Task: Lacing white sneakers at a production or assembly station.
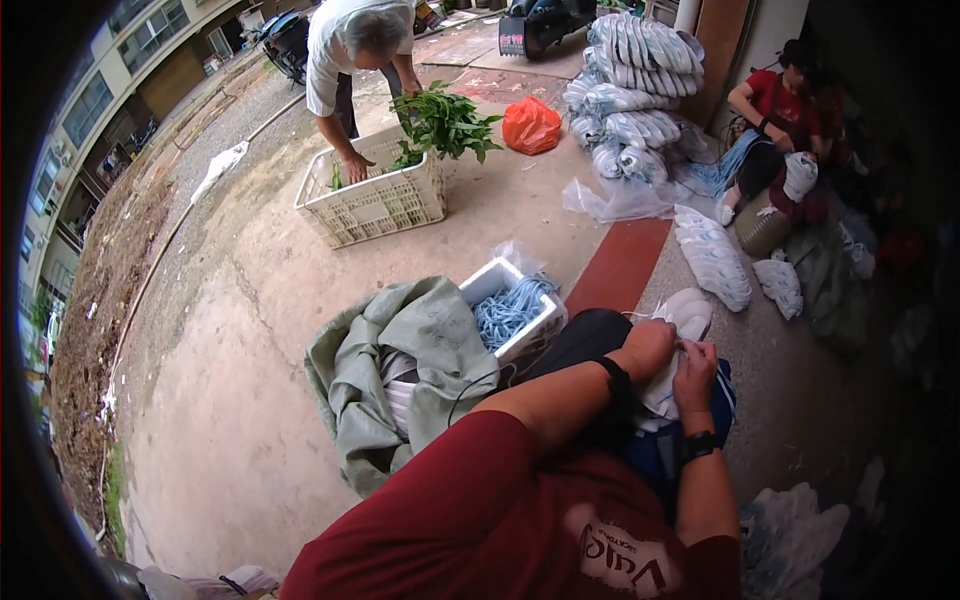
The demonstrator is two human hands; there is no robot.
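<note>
A white shoe (661,392) lies over my lap, partly covered by my hands. My left hand (648,346) is closed on its upper part, fingers curled. Close beside it, my right hand (694,378) pinches at the shoe's opening with thumb and fingers together. Whether a thin lace runs between the fingertips is too small to tell. Left of my knee stands a white foam box (535,335) filled with blue laces (512,310). A grey-green cloth sack (420,325) slumps next to the box, with white striped pieces (399,402) showing in its opening.
Bundled white shoes (640,90) are piled high at the back, and a loose bundle (712,258) lies nearer. A co-worker in red (785,105) sits at right. Another person (360,50) bends over a cream crate (385,205) with leafy greens (450,120). A red plastic bag (531,126) sits nearby.
</note>
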